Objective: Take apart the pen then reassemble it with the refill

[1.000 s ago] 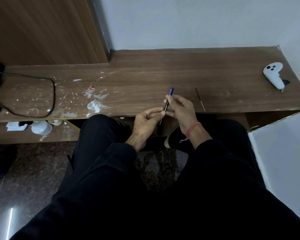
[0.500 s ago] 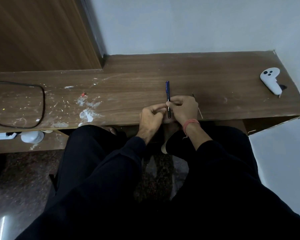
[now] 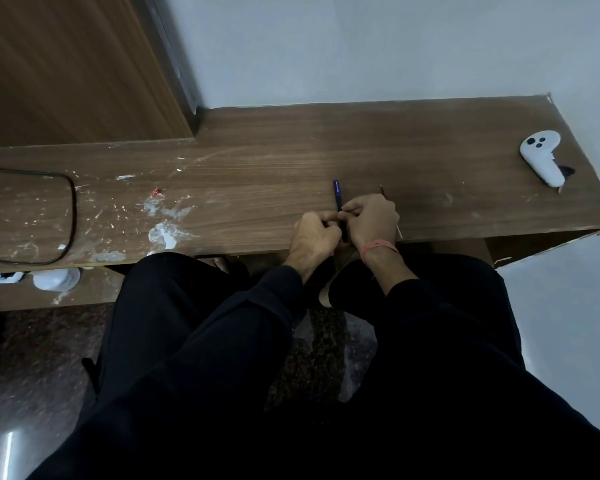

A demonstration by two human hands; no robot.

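Observation:
A dark blue pen (image 3: pixel 337 197) points away from me over the front part of the wooden desk (image 3: pixel 291 161). My left hand (image 3: pixel 314 239) and my right hand (image 3: pixel 369 218) are both closed around its lower half, knuckles close together, so that part is hidden. A thin refill (image 3: pixel 382 190) lies on the desk just right of the pen; my right hand covers most of it, and its near end shows by my wrist.
A white game controller (image 3: pixel 542 155) lies at the desk's far right. White paint smears (image 3: pixel 167 223) and a black cable loop (image 3: pixel 70 209) are on the left. A white wall panel (image 3: pixel 568 306) stands right of my legs. A lower shelf (image 3: pixel 94 289) holds a white object (image 3: pixel 56 278).
Both hands have carried the pen forward from above my lap onto the desk's front part. The pen went from tilted to pointing straight away, and the fingers closed tighter around it.

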